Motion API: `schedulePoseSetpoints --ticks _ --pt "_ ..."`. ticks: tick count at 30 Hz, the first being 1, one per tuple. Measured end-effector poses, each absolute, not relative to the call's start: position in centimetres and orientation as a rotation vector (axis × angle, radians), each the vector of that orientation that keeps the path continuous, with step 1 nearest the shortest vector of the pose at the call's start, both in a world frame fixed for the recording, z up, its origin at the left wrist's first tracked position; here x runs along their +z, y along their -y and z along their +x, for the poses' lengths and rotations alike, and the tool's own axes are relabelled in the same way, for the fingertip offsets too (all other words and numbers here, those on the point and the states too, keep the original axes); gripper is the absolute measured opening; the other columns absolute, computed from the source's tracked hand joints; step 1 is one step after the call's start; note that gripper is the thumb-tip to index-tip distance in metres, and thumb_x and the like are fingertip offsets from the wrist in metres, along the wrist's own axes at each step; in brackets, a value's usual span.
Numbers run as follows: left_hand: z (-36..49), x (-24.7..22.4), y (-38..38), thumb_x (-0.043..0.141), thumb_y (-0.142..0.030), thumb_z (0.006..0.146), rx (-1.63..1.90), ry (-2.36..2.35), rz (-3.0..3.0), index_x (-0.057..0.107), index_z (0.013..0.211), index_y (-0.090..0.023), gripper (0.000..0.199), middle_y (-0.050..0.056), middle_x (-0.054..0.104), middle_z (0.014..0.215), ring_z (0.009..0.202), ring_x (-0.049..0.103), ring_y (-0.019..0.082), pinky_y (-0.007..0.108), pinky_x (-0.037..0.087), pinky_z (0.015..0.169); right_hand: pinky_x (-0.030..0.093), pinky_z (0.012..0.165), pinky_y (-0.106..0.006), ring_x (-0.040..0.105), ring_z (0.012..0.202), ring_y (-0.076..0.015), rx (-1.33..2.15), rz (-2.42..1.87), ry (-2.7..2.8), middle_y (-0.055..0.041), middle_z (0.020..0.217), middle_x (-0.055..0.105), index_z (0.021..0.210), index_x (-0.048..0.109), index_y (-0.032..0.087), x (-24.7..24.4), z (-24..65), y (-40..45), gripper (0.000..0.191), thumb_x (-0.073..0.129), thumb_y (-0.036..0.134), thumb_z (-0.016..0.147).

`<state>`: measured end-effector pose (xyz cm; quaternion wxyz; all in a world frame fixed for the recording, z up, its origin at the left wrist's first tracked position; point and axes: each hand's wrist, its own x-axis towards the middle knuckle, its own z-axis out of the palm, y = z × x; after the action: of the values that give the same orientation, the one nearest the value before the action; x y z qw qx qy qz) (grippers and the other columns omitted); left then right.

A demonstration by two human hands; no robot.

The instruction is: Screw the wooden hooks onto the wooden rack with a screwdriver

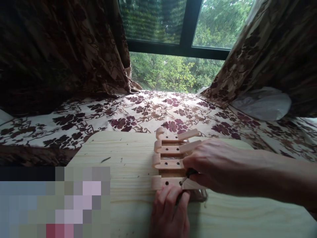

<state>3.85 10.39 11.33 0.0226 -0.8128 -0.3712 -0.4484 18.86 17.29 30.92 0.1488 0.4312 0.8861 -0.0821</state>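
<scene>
A wooden hook rack (170, 144) lies on the pale wooden board, with several curved hooks side by side, each with two dark screw holes or screws. My right hand (205, 162) is closed around a screwdriver (190, 172); most of its handle is hidden in the palm. The screwdriver's tip meets the right-hand hole of the nearest hook (173, 181). At the rack's near end, my left hand (170, 211) grips the edge, its bent fingers touching that same hook. Clear plastic wrap (201, 195) shows at the rack's near right end.
The wooden board (128, 165) carries a few dark specks. Behind it spreads a floral cloth (148, 112) reaching a window (173, 66) with patterned curtains (109, 59) at both sides. A whitish plastic bag (264, 103) lies at the right. The lower left corner is blurred out.
</scene>
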Motion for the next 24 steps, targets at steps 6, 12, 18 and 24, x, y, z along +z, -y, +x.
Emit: schedulePoseSetpoints --ticks 6,12,18,24 --pt "3.8 11.2 -10.5 0.057 -0.005 0.078 -1.424 1.127 -2.505 0.064 0.111 -0.02 0.037 0.005 0.064 0.11 0.114 0.052 0.02 0.037 0.034 0.107 0.022 0.045 -0.029 0.043 0.047 -0.0121 -0.025 1.246 -2.629 -0.0022 0.061 0.061 0.069 0.064 0.017 30.2 18.9 -15.9 0.013 0.056 0.011 0.077" --pt "4.5 10.8 -10.7 0.052 -0.004 0.076 -1.483 1.161 -2.36 0.068 0.106 -0.024 0.04 0.004 0.064 0.105 0.11 0.053 0.019 0.034 0.034 0.106 0.027 0.047 -0.031 0.042 0.047 -0.0151 0.038 0.937 -2.729 -0.0038 0.053 0.056 0.058 0.061 0.02 30.3 18.5 -14.4 0.024 0.053 0.008 0.077" --pt "4.5 10.4 -10.6 0.054 -0.006 0.076 -1.43 1.158 -2.356 0.068 0.104 -0.025 0.036 0.002 0.067 0.101 0.105 0.057 0.019 0.035 0.036 0.104 0.021 0.042 -0.029 0.037 0.041 -0.011 -0.063 1.05 -2.66 -0.0008 0.05 0.054 0.058 0.061 0.017 30.7 18.7 -16.2 0.022 0.055 0.009 0.077" --pt "3.8 10.4 -10.8 0.056 -0.008 0.077 -1.343 1.093 -2.415 0.066 0.106 -0.023 0.034 0.005 0.065 0.106 0.109 0.056 0.021 0.038 0.038 0.104 0.022 0.045 -0.03 0.043 0.048 -0.0122 -0.074 1.177 -2.569 -0.0009 0.062 0.061 0.07 0.064 0.018 30.5 19.0 -15.9 0.014 0.058 0.014 0.081"
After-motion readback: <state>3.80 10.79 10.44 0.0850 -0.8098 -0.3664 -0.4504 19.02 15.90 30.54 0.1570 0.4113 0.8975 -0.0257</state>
